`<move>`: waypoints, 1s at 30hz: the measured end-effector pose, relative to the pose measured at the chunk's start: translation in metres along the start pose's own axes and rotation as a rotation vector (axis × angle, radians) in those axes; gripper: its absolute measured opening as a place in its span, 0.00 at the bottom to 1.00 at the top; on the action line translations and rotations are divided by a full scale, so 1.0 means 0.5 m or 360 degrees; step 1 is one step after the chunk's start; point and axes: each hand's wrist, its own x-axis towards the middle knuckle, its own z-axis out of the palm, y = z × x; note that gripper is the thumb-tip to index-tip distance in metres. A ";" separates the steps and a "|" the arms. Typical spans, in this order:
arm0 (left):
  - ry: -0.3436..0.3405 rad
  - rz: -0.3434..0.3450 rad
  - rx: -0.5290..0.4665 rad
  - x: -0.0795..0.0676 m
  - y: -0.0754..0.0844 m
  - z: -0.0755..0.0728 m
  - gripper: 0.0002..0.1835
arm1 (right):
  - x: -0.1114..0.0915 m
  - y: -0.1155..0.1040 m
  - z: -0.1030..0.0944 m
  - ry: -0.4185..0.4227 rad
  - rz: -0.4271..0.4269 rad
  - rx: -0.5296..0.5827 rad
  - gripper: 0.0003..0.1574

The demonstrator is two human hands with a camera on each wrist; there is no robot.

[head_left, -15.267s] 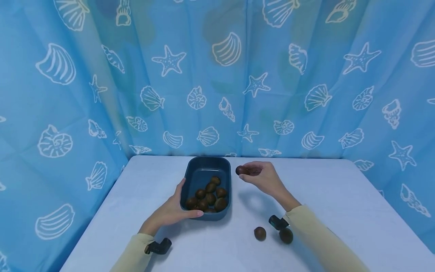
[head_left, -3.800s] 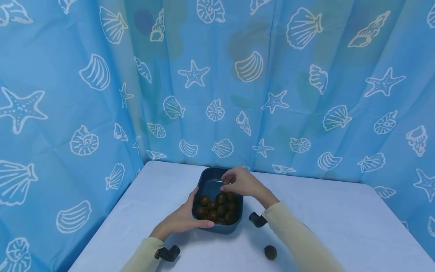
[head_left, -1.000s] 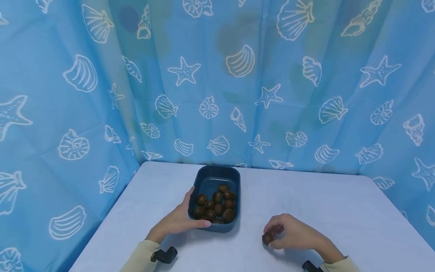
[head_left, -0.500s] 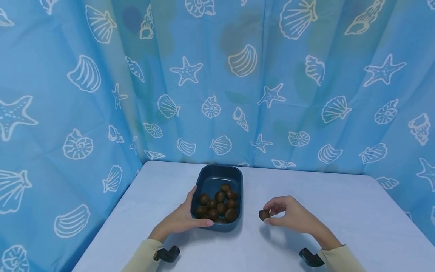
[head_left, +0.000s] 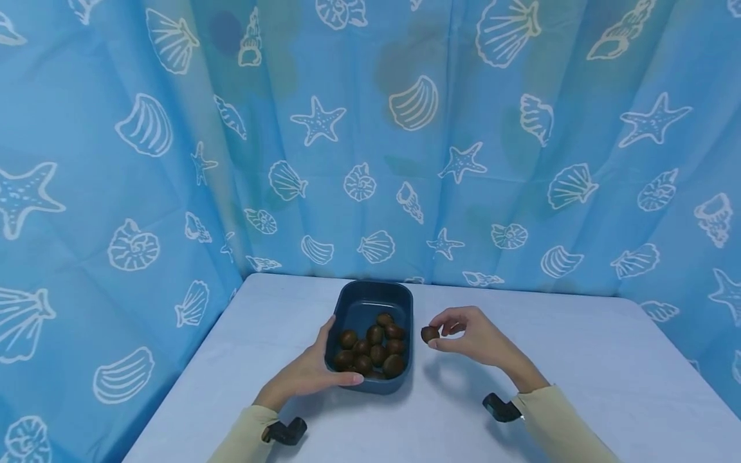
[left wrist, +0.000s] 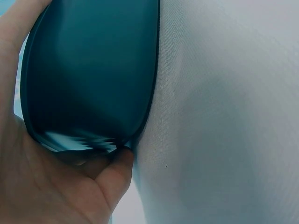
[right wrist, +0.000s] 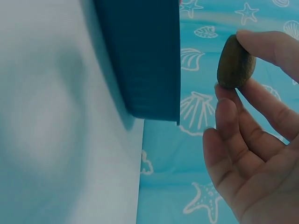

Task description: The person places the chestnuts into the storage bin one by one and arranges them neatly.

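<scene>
A dark blue rectangular dish [head_left: 376,292] sits on the table with several brown chestnuts [head_left: 362,365] gathered toward its near end. My left hand [head_left: 303,373] grips the dish by its near left corner, thumb along the near wall and fingers up the left side. In the left wrist view that hand [left wrist: 60,182] wraps the rim. Just right of the dish, my right hand [head_left: 471,337] pinches one chestnut [head_left: 429,334] between thumb and fingertips, raised off the table. The right wrist view shows this chestnut [right wrist: 235,63] from the side, with the other fingers bent below it.
A white cloth [head_left: 370,437] covers the table. Blue curtains [head_left: 370,128] with white shell and starfish prints hang behind it and at the sides. A small black camera [head_left: 501,408] is strapped to the right wrist and another [head_left: 285,431] to the left.
My right hand has lifted the last loose chestnut from the table and carried it left and away from me, close to the dish. Since the earliest frame, more chestnuts lie in the dish. My left hand stays on it.
</scene>
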 end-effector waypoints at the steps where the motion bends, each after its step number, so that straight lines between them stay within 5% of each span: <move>1: 0.0000 -0.0004 0.0003 0.000 0.000 0.000 0.73 | 0.008 -0.003 0.002 0.0008 -0.0004 0.0011 0.17; 16: 0.0008 -0.0080 0.0039 -0.003 0.008 0.004 0.73 | 0.121 -0.026 0.059 0.0048 -0.0076 0.0083 0.15; 30: 0.0011 -0.0049 0.0042 -0.003 0.007 0.005 0.72 | 0.190 -0.026 0.127 0.0026 0.0080 0.0025 0.18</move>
